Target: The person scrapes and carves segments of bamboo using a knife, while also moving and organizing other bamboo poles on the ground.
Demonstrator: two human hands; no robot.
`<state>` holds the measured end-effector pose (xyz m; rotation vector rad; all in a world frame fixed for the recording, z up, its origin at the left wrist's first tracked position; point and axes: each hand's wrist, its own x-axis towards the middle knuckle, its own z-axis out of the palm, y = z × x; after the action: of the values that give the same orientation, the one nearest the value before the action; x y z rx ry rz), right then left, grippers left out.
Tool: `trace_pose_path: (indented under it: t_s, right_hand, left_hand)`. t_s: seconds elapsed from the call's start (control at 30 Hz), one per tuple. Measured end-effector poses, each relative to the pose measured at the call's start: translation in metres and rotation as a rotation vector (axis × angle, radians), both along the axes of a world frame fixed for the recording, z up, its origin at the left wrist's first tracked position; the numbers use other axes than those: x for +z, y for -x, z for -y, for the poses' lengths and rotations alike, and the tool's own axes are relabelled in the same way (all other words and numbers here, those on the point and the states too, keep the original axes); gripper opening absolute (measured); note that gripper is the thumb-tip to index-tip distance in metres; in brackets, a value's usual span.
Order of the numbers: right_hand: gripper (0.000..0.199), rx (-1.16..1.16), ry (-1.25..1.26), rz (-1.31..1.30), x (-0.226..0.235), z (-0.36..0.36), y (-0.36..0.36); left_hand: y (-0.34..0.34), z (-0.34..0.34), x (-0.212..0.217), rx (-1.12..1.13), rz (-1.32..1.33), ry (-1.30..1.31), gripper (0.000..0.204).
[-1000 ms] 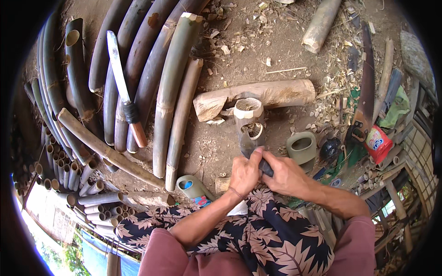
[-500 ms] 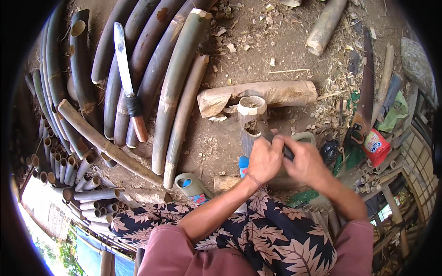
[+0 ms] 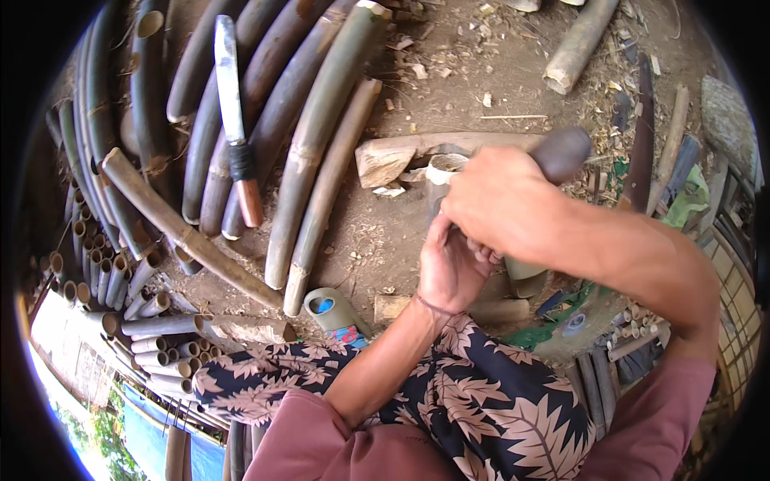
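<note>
My right hand is closed round a tool with a dark, rounded handle. The handle's butt sticks out past the knuckles, and the working end is hidden. Just below, my left hand has its palm turned up and its fingers curled, close against the right hand; what it grips is hidden. Beyond both hands, the pale trimmed rim of a bamboo tube shows beside the right fingers, while the rest of it is mostly covered. That tube rests by a notched log lying crosswise on the ground.
Long bamboo poles lie at the left, with a machete across them. Several short cut tubes are stacked at lower left. A saw lies at the right. A clog is on my left foot. Wood chips litter the dirt.
My right hand has swung up and over the left, turning the dark handle so its butt points up and right. My left hand has rolled palm upward. The view has shifted slightly.
</note>
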<state>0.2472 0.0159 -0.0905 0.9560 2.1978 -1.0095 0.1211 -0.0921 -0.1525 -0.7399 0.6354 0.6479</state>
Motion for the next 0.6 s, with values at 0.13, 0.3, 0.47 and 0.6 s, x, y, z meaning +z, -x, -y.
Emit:
trace_pose_path:
  t_s: [0.13, 0.3, 0.47, 0.6]
  right_hand:
    - [0.014, -0.094, 0.211, 0.025, -0.012, 0.005, -0.014]
    - [0.032, -0.773, 0.045, -0.158, -0.005, 0.110, -0.039]
    - [0.022, -1.827, 0.324, -0.842, -0.013, 0.175, 0.019]
    - [0.025, -2.097, 1.061, -1.320, -0.044, 0.179, 0.051]
  left_hand:
    - [-0.001, 0.000, 0.001, -0.376, -0.251, -0.276, 0.061]
    - [0.039, 0.037, 0.028, -1.162, -0.513, -1.268, 0.075]
    - [0.074, 0.030, 0.058, -1.607, -0.959, -1.678, 0.068]
    - [0.115, -0.033, 0.068, -1.808, -1.098, -2.103, 0.032]
